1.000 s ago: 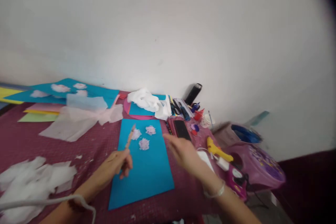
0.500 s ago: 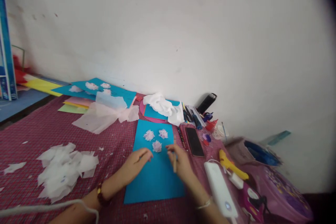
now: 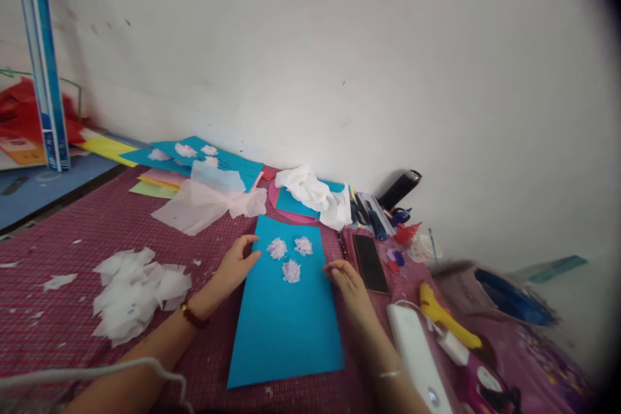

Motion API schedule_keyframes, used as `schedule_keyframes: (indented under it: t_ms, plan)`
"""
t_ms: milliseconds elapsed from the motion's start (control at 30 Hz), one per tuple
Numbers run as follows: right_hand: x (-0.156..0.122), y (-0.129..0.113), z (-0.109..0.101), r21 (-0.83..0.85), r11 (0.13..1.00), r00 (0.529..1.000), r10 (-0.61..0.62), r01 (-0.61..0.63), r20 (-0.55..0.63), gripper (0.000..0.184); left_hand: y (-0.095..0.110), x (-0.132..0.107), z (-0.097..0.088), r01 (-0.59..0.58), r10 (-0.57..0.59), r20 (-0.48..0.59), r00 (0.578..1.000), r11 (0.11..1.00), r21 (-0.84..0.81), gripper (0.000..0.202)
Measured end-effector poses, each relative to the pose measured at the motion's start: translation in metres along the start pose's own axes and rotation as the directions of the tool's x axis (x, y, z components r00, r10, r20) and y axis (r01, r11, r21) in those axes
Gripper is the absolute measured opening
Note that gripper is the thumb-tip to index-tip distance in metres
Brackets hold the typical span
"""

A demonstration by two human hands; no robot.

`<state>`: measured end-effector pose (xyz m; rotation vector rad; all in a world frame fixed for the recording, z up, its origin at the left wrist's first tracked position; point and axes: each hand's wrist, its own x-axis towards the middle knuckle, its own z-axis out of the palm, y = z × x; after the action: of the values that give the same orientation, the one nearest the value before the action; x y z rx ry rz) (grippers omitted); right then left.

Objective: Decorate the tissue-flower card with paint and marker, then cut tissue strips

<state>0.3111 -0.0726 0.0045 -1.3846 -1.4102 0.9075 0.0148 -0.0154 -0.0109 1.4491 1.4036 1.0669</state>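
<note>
A blue paper sheet [image 3: 286,330] lies on the maroon checked cloth [image 3: 97,233] in front of me. Three small white-purple tissue tufts [image 3: 291,270] sit near its far end. My left hand [image 3: 235,265] rests at the sheet's left edge, fingers stretched out onto the paper. At the sheet's right edge my right hand [image 3: 347,279] has its fingers curled and pressed down; I cannot make out whether anything is inside them. No stick shows in either hand.
A pile of torn white tissue [image 3: 136,291] lies to the left. A black phone [image 3: 369,262], a white power bank [image 3: 417,352] and a yellow glue gun [image 3: 446,320] lie to the right. Crumpled tissue [image 3: 310,191], pens and more coloured sheets [image 3: 204,158] line the wall.
The stick passed from my left hand to my right and is now out of sight. Both hands moved apart to the sheet's two side edges. The view swung left.
</note>
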Motion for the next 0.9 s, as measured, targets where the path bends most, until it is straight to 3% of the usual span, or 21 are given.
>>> schedule_keyframes:
  t_ms: [167,367,500,733,833,900]
  plan:
    - [0.009,-0.013,0.008,0.037,0.999,1.000,-0.006,0.006,-0.005,0.032,0.001,-0.001,-0.005,-0.010,0.005,0.039,0.999,0.991,0.131,0.054]
    - [0.015,-0.020,0.031,0.013,0.994,0.984,-0.101,0.104,-0.149,0.043,0.003,0.001,0.004,-0.076,0.079,-0.006,0.997,0.973,0.219,0.061]
    - [0.008,-0.012,0.040,-0.056,0.993,0.989,-0.113,0.108,-0.096,0.051,0.000,0.008,0.007,-0.089,0.099,-0.031,0.995,0.971,0.223,0.062]
    - [0.005,-0.005,0.041,-0.008,0.995,0.986,-0.104,0.104,-0.131,0.039,0.001,0.015,0.001,-0.083,0.094,-0.049,0.994,0.979,0.186,0.063]
    - [0.006,-0.003,0.039,-0.096,0.988,0.981,-0.132,0.119,-0.141,0.029,-0.001,0.017,-0.001,-0.050,0.067,-0.093,0.993,0.983,0.177,0.066]
    - [0.008,-0.003,0.037,-0.241,0.958,0.976,-0.188,0.157,-0.109,0.025,-0.004,0.017,-0.002,-0.034,0.048,-0.101,0.994,0.989,0.144,0.069]
